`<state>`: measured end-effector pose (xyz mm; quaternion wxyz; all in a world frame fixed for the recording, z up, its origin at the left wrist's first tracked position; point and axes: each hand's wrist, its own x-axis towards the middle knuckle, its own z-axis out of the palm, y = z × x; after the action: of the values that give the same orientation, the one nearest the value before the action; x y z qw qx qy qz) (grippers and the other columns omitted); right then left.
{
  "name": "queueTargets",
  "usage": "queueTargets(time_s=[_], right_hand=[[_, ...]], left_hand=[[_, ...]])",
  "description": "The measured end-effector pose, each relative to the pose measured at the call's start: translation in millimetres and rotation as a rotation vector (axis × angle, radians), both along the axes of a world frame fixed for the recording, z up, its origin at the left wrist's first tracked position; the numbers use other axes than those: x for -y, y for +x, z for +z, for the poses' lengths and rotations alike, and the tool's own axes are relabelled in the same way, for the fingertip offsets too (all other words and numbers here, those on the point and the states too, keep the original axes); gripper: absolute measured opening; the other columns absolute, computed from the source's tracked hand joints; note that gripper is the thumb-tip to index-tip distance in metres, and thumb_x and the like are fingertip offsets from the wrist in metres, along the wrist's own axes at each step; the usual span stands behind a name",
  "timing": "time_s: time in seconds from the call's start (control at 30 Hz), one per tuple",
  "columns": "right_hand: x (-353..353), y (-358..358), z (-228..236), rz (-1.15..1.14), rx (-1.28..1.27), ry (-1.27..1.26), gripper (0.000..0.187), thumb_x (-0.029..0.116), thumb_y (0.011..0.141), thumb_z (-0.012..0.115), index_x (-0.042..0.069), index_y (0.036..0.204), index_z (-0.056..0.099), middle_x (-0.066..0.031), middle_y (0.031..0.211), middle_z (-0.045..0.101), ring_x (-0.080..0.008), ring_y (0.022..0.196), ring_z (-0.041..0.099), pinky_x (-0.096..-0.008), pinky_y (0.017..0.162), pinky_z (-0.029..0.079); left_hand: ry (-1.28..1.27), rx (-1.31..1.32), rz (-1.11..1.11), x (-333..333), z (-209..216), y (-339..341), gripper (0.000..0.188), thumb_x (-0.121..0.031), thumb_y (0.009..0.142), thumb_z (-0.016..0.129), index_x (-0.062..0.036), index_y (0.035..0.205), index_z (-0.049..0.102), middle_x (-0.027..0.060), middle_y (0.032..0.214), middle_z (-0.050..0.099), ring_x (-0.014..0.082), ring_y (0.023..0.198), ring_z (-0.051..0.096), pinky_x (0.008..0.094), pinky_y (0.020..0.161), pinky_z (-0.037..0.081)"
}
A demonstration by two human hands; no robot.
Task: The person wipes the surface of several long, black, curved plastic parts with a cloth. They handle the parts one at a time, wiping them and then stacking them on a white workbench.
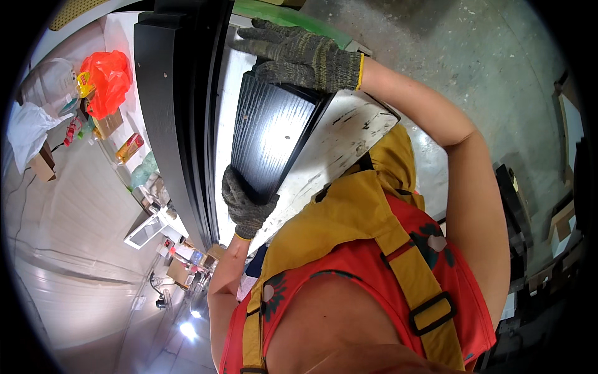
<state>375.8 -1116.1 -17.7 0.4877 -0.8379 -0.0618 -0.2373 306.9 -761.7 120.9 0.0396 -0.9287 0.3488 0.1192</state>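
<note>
A black wood-grain board (269,128) lies slanted over a scuffed white work surface (349,115), bright light glaring off its face. My left hand (246,204), in a dark grey knit glove, grips the board's near end, with the thumb on one side and fingers on the other. At the far end my right hand (308,60), in a matching glove with a yellow cuff edge, rests with its fingers stretched out to the left. Its lower edge touches the board's end. Whatever lies beneath the right palm is hidden.
Several long black boards (165,118) are stacked along the left side of the surface. Past them are a red plastic bag (107,81), a white bag (32,128) and bottles. Green material (293,20) lines the far edge. More dark pieces (516,202) stand on the right.
</note>
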Motion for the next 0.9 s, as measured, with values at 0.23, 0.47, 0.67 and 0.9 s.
queueTargets(time_s=[0.23,0.47,0.67,0.9], right_hand=[[89.7,-4.6,-35.6,0.233,-0.404,0.869,0.041,0.021,0.096,0.058,0.006,0.134,0.056,-0.0116,0.129,0.06,-0.0233,0.116,0.06,-0.0333,0.096,0.05],[83.3,-63.8,19.4,0.269,-0.185,0.35,0.033,0.028,0.095,0.06,0.012,0.123,0.067,-0.0103,0.12,0.064,-0.0242,0.109,0.062,-0.0366,0.097,0.05],[66.1,-73.6,24.7,0.216,-0.135,0.027,0.032,0.005,0.085,0.06,0.011,0.115,0.071,-0.0095,0.113,0.069,-0.0288,0.11,0.061,-0.0405,0.098,0.049],[75.0,-84.2,16.0,0.244,-0.175,0.177,0.043,-0.001,0.079,0.055,0.011,0.117,0.07,-0.0105,0.117,0.067,-0.0283,0.113,0.061,-0.0405,0.1,0.049]], left_hand=[[-0.011,-0.01,0.031,-1.7,1.0,-1.2,0.125,-0.048,0.058,0.086,0.0015,0.152,0.02,0.026,0.149,0.034,0.045,0.132,0.037,0.0545,0.109,0.031],[-0.108,-0.063,0.042,0.8,1.0,-1.3,0.12,-0.042,0.059,0.085,0.0004,0.152,0.022,0.0272,0.148,0.034,0.045,0.131,0.038,0.0552,0.107,0.032],[-0.158,-0.06,0.014,9.8,3.0,2.9,0.119,-0.034,0.056,0.086,-0.0003,0.151,0.023,0.0283,0.147,0.034,0.0457,0.129,0.039,0.0556,0.106,0.033],[-0.154,-0.065,0.028,14.9,5.7,2.9,0.117,-0.03,0.055,0.086,-0.0005,0.15,0.025,0.0288,0.145,0.035,0.0458,0.128,0.04,0.0563,0.104,0.035]])
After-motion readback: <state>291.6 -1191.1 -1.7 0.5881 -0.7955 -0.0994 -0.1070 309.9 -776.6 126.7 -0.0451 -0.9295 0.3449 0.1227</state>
